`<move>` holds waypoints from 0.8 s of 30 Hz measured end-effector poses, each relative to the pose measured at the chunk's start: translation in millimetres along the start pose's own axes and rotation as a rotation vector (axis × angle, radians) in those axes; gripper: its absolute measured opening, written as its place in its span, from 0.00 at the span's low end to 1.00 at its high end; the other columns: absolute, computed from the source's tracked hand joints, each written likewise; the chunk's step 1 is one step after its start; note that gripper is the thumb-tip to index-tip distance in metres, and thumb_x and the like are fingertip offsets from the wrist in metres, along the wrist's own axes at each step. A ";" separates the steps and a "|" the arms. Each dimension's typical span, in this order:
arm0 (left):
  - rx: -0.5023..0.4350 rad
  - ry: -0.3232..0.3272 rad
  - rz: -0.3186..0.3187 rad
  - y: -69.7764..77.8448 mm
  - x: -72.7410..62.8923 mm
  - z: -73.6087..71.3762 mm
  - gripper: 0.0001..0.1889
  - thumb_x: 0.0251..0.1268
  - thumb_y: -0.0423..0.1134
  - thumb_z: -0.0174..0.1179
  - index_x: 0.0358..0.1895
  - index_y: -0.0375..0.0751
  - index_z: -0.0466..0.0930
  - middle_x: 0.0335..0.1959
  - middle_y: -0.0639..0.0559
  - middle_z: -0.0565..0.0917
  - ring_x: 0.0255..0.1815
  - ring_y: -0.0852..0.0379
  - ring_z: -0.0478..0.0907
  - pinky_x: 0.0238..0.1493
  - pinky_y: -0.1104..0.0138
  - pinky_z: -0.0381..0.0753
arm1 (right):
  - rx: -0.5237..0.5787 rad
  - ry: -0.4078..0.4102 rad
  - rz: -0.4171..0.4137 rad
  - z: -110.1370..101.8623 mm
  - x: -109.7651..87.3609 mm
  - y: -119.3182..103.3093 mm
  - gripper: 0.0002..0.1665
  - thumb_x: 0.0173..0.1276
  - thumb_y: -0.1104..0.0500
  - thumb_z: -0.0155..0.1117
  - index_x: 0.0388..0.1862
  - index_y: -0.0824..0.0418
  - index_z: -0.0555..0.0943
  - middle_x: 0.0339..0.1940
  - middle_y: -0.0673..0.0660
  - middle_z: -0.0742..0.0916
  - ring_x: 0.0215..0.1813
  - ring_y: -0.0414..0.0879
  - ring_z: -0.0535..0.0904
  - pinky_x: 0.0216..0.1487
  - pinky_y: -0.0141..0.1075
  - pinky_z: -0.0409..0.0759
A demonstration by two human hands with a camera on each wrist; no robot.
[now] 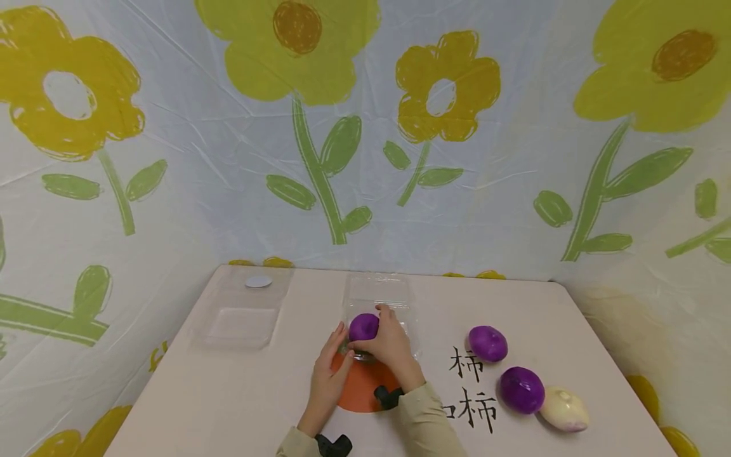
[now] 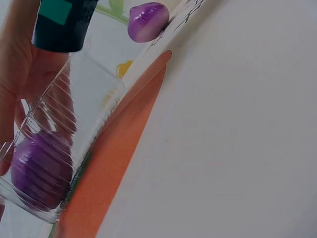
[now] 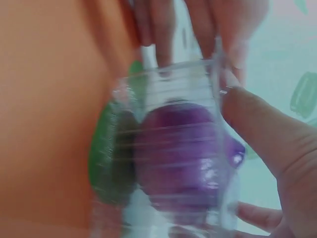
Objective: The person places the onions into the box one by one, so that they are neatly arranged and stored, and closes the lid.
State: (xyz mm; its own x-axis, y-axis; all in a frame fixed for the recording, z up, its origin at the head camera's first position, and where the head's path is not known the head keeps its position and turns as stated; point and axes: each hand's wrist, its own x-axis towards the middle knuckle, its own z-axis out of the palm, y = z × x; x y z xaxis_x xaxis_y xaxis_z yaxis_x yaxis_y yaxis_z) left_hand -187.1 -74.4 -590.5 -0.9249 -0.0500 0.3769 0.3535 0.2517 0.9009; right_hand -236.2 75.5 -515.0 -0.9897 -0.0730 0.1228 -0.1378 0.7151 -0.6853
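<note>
A purple onion (image 1: 363, 326) sits in a clear plastic clamshell box (image 1: 378, 289) whose lid lies back. Over it my right hand (image 1: 393, 339) grips the onion, thumb on the near side and fingers on the far side. In the right wrist view, the onion's pointed tip sticks out past the box rim and the right thumb (image 3: 262, 124) crosses that rim. My left hand (image 1: 330, 379) is at the box's left side with fingers straight, touching its edge. Through the ribbed wall, the left wrist view shows the same onion (image 2: 42, 171).
Two more purple onions (image 1: 488, 343) (image 1: 522, 390) and a whitish onion (image 1: 563, 409) lie at the table's right. Another open clear box (image 1: 242, 327) stands at the left. An orange printed shape (image 1: 362, 390) and black characters (image 1: 478, 409) mark the tabletop. Flowered cloth (image 1: 354, 209) hangs behind.
</note>
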 end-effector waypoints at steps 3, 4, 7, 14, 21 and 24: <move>-0.007 0.002 0.015 -2.6 1.5 1.5 0.25 0.72 0.41 0.60 0.71 0.48 0.71 0.75 0.54 0.66 0.77 0.49 0.58 0.74 0.50 0.55 | 0.059 -0.023 -0.013 -8.9 -0.2 0.4 0.62 0.40 0.45 0.87 0.69 0.68 0.64 0.61 0.70 0.77 0.55 0.64 0.80 0.54 0.57 0.81; -0.010 0.005 0.023 -3.6 2.0 2.0 0.25 0.72 0.41 0.60 0.71 0.48 0.71 0.75 0.54 0.66 0.77 0.49 0.58 0.73 0.47 0.55 | 0.083 -0.030 -0.012 -11.7 -0.6 0.6 0.63 0.41 0.45 0.87 0.70 0.68 0.63 0.62 0.70 0.77 0.56 0.64 0.79 0.55 0.57 0.80; -0.004 0.007 0.030 -4.7 3.3 2.3 0.26 0.72 0.40 0.60 0.71 0.48 0.71 0.75 0.54 0.66 0.77 0.50 0.58 0.73 0.45 0.55 | 0.157 -0.053 -0.020 -20.8 -2.4 1.0 0.62 0.45 0.46 0.85 0.72 0.67 0.61 0.66 0.71 0.74 0.61 0.66 0.76 0.58 0.59 0.78; 0.004 0.003 0.032 -3.4 5.2 1.4 0.25 0.71 0.38 0.60 0.71 0.46 0.71 0.75 0.55 0.66 0.77 0.47 0.58 0.73 0.46 0.56 | 0.316 0.041 -0.160 -45.9 -8.9 6.1 0.43 0.64 0.54 0.71 0.72 0.67 0.63 0.70 0.68 0.71 0.68 0.65 0.69 0.65 0.63 0.70; -0.007 0.005 0.025 -2.0 2.8 0.0 0.26 0.71 0.38 0.61 0.70 0.45 0.72 0.75 0.54 0.66 0.77 0.45 0.58 0.73 0.46 0.55 | 0.347 0.512 -0.318 -65.7 -14.4 35.2 0.28 0.64 0.69 0.68 0.63 0.69 0.73 0.61 0.64 0.80 0.64 0.59 0.74 0.72 0.42 0.66; -0.010 0.009 0.016 -0.7 1.1 -0.4 0.25 0.70 0.38 0.61 0.70 0.46 0.72 0.75 0.56 0.66 0.77 0.48 0.58 0.73 0.48 0.55 | 0.319 0.737 -0.339 -75.7 -18.1 45.4 0.25 0.61 0.75 0.67 0.58 0.73 0.76 0.57 0.66 0.81 0.62 0.60 0.75 0.70 0.31 0.64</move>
State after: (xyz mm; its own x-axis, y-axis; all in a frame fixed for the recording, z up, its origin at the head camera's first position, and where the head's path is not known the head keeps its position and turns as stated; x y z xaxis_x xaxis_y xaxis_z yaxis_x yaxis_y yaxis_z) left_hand -188.3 -75.0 -590.6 -0.9178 -0.0549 0.3932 0.3697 0.2431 0.8968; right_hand -221.7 161.9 -493.9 -0.6319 0.3010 0.7142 -0.5339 0.4990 -0.6827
